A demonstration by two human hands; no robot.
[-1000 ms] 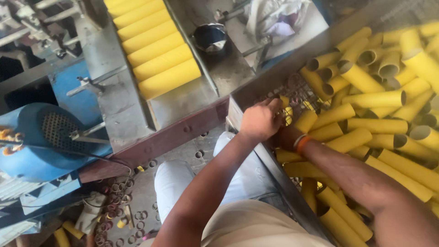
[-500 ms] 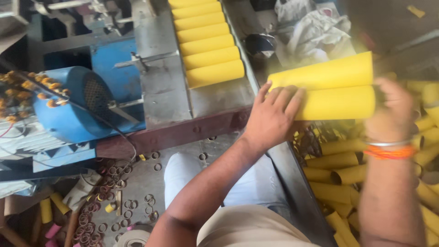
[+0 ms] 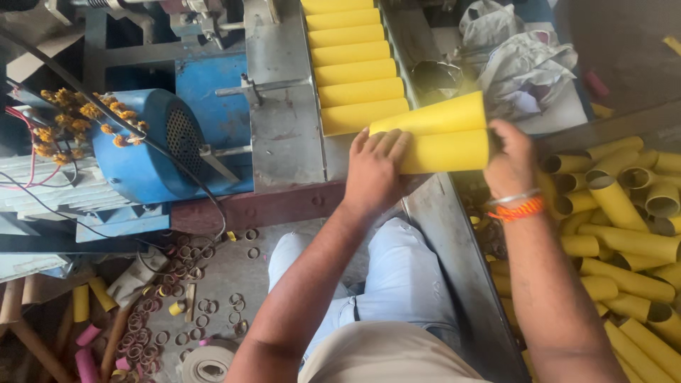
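Gripping two yellow cardboard tubes [image 3: 440,135] between them, the left hand [image 3: 376,170] pressed flat on the near ends while the right hand [image 3: 511,159] clamped the far ends. They were held at the near edge of the metal counter [image 3: 284,142], just beside a row of yellow tubes [image 3: 355,64]. A bin of loose tubes [image 3: 624,213] lay right.

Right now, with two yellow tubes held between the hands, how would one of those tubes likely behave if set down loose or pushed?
The yellow tubes look like hollow cardboard cylinders, so probably light and fairly stiff. Being round, one would likely roll sideways unless nested, as in the row on the metal tray. The left hand and right hand press their ends; open ends in the bin suggest they could crush.
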